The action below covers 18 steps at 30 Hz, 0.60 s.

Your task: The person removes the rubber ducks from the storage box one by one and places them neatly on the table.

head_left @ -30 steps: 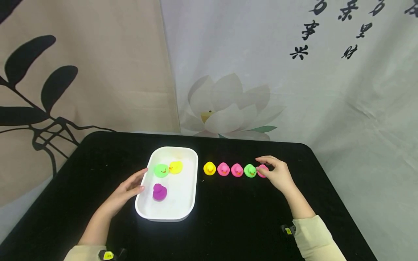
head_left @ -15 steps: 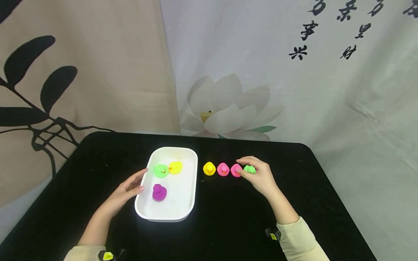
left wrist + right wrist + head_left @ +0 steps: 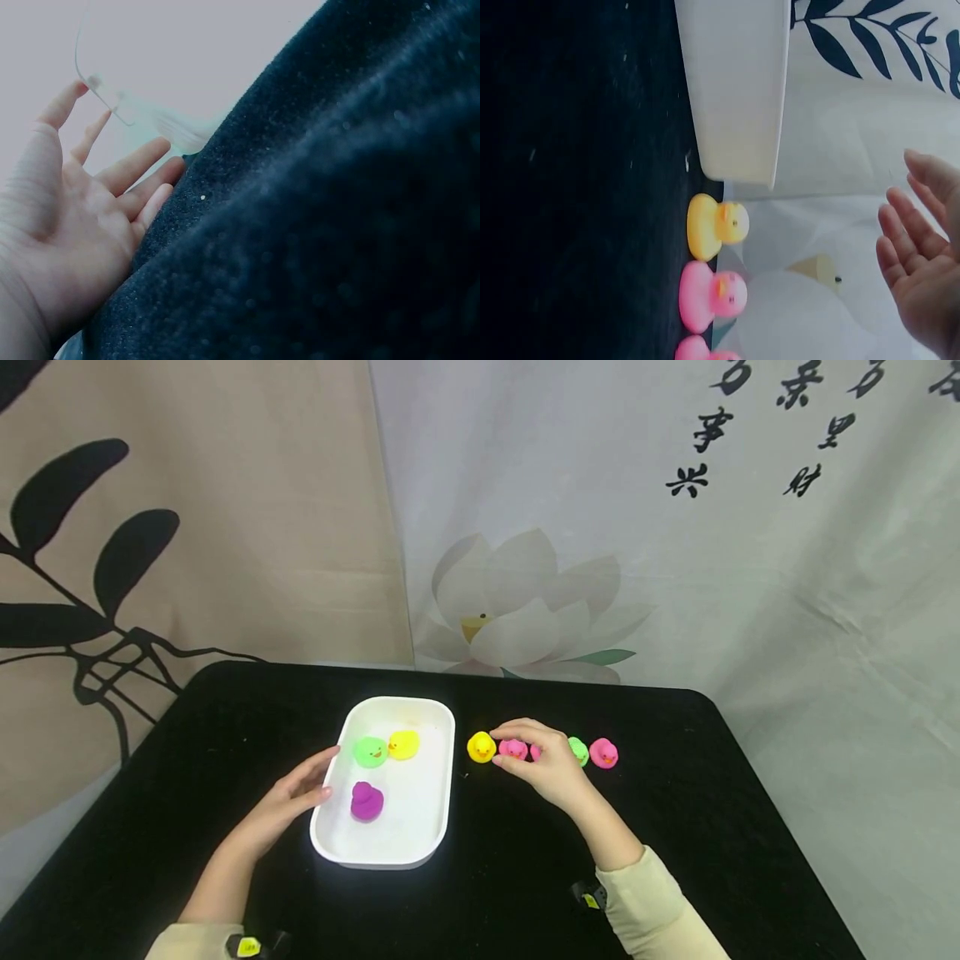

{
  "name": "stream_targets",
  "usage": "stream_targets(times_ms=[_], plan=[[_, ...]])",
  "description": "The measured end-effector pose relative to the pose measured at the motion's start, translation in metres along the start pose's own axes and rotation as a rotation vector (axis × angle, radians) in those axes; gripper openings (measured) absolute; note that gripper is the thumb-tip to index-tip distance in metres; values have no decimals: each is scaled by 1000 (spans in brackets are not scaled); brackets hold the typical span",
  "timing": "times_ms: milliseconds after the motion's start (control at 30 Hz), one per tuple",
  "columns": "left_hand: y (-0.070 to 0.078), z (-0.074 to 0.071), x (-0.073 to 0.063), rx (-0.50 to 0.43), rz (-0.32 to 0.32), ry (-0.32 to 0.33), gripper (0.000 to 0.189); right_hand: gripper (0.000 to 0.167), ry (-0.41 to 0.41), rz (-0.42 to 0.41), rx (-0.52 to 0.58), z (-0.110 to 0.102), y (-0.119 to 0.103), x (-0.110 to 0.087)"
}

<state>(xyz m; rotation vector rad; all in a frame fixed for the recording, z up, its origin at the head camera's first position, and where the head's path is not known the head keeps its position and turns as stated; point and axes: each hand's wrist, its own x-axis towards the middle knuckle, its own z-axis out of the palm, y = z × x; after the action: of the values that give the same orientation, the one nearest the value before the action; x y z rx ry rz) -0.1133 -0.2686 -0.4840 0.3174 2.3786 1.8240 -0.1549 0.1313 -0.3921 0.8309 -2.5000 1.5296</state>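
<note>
My left hand point(image 3: 277, 802) rests its fingertips and thumb against the left rim of a white tray point(image 3: 408, 831), the fingers loosely extended. Inside the tray are a green rubber duck point(image 3: 369, 752), a yellow duck point(image 3: 405, 745) and a purple duck point(image 3: 367, 802). Right of it runs a row of ducks: yellow point(image 3: 481, 747), pink point(image 3: 514, 748), a second pink point(image 3: 535, 752) mostly hidden by my hand, green point(image 3: 578, 749) and pink point(image 3: 603, 753). Over the middle of this row hovers my right hand point(image 3: 553, 768), holding nothing, thumb and fingers apart; the right wrist view shows it away from the ducks.
Everything stands on a table covered in black cloth point(image 3: 525, 860). A printed curtain point(image 3: 525, 485) with a lotus, leaves and characters hangs behind the table's far edge. Black cloth extends in front of the tray and the row.
My right hand has moved left along the row, from the pink duck at the right end to above the pink ducks near the yellow one. Left hand, tray and ducks stay put.
</note>
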Motion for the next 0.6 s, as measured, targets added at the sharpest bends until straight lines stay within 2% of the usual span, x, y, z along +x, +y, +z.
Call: stream_targets(times_ms=[267, 500, 600], plan=[[1, 0, 0, 3, -5, -1, 59, 33, -95, -102, 8, 26, -5, 14], [0, -1, 0, 1, 3, -2, 58, 33, -207, -47, 8, 46, -13, 25], [0, -1, 0, -1, 11, -6, 58, 34, -256, -55, 20, 54, -14, 29]])
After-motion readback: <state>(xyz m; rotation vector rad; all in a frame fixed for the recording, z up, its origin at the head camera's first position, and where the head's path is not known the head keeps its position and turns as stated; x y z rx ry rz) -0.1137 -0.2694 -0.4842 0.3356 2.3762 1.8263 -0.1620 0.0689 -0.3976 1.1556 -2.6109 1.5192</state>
